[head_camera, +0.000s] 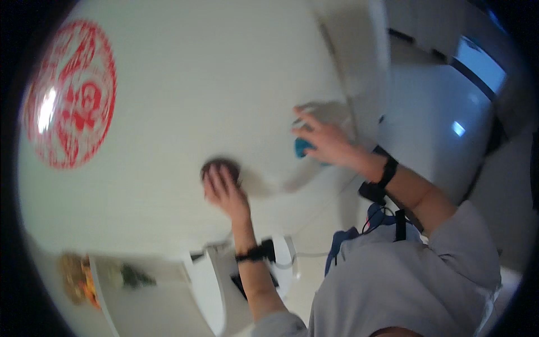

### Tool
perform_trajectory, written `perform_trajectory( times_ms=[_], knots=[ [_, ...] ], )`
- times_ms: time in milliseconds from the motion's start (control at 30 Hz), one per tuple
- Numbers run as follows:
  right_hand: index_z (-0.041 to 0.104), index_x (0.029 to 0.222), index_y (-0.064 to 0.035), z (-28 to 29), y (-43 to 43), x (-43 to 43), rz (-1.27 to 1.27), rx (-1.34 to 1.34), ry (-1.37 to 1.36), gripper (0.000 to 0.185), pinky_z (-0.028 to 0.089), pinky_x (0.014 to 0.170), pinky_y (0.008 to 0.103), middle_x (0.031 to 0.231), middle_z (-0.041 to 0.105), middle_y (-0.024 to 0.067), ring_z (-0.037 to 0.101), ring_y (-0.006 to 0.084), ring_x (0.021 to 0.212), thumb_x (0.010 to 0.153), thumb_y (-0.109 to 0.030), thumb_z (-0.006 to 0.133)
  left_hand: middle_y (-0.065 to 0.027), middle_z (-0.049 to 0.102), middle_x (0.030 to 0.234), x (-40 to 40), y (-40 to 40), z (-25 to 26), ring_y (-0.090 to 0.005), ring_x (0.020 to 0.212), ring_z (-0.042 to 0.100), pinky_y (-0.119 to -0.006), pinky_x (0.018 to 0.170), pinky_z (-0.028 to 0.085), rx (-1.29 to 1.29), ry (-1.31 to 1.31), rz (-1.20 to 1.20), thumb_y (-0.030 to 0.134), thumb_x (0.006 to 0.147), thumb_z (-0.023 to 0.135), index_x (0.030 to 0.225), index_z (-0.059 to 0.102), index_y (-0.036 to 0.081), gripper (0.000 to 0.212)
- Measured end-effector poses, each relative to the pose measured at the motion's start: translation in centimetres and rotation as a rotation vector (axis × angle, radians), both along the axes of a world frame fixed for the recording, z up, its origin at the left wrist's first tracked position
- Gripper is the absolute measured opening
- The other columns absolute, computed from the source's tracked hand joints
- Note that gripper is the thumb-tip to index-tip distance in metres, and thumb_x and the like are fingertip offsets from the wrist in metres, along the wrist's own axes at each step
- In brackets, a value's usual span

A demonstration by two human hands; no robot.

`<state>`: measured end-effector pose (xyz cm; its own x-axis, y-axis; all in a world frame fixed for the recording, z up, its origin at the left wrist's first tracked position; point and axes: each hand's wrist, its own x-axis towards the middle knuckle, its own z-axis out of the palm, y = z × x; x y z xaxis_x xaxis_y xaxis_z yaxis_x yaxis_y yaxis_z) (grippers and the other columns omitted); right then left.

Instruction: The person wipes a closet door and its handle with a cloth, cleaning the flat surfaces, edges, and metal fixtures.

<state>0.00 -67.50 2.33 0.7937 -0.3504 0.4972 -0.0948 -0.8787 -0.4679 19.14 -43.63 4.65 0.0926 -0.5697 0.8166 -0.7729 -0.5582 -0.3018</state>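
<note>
A pale, smooth upright surface, seemingly a wall or door [189,97], fills most of the view. On it, my left hand [225,193] lies over a dark round object [214,162], fingers flat across it; its kind is blurred. To the right, my right hand [330,141] has its fingers spread near the surface, with a teal object [301,147], possibly a cloth or sponge, under the palm and thumb. Part of the teal object is hidden by the hand. A black strap with a small device sits on each wrist.
A red round paper-cut decoration [71,94] is on the pale surface at left. Lower left are a shelf [103,295] with orange and green items and a white rounded fixture [206,286]. A glossy floor [429,113] shows at right. A cable runs near my waist.
</note>
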Motion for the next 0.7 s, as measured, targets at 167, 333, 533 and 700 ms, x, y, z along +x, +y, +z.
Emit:
perform_trajectory(
  times_ms=[167,333,533,700],
  knots=[
    [0.056,0.13,-0.0129,0.1,3.3,2.6,-0.024,0.039,0.06,0.054,0.056,0.077,0.0408,0.156,0.029,0.0104,0.065,0.0289,0.102,0.08,-0.021,0.073,-0.0187,0.047,0.142,1.4,3.0,-2.6,-0.0389,0.122,0.045,-0.049,0.103,0.037,-0.021,0.138,-0.117,0.002,0.089,0.052,0.133,0.054,0.001,0.045],
    [0.054,0.131,-0.0179,-1.2,3.7,1.2,-0.232,0.06,0.104,0.055,0.055,0.071,0.0397,0.141,0.046,0.0043,0.066,0.0244,0.097,0.079,-0.023,0.073,-0.0181,0.05,0.138,0.9,-5.0,-5.7,-0.0375,0.118,0.047,-0.048,0.103,0.037,0.064,0.458,-0.609,0.0,0.084,0.05,0.133,0.052,0.0,0.049],
    [0.058,0.124,-0.0158,-0.8,2.3,-1.5,-0.571,0.176,0.265,0.048,0.054,0.071,0.0415,0.115,0.06,0.0057,0.065,0.0277,0.093,0.079,-0.022,0.073,-0.0174,0.057,0.115,1.2,-16.5,-7.1,-0.0351,0.104,0.055,-0.044,0.092,0.045,0.132,1.496,-1.128,0.0,0.081,0.051,0.121,0.054,-0.002,0.04],
    [0.061,0.119,-0.0124,-1.3,-0.4,-11.8,-0.95,0.119,0.115,0.044,0.054,0.073,0.0426,0.113,0.061,0.0078,0.065,0.0309,0.091,0.078,-0.021,0.073,-0.0187,0.057,0.105,-9.2,-25.5,-7.1,-0.0335,0.095,0.058,-0.04,0.087,0.048,0.369,1.055,-1.464,-0.001,0.079,0.053,0.113,0.055,-0.003,0.034]
  ],
)
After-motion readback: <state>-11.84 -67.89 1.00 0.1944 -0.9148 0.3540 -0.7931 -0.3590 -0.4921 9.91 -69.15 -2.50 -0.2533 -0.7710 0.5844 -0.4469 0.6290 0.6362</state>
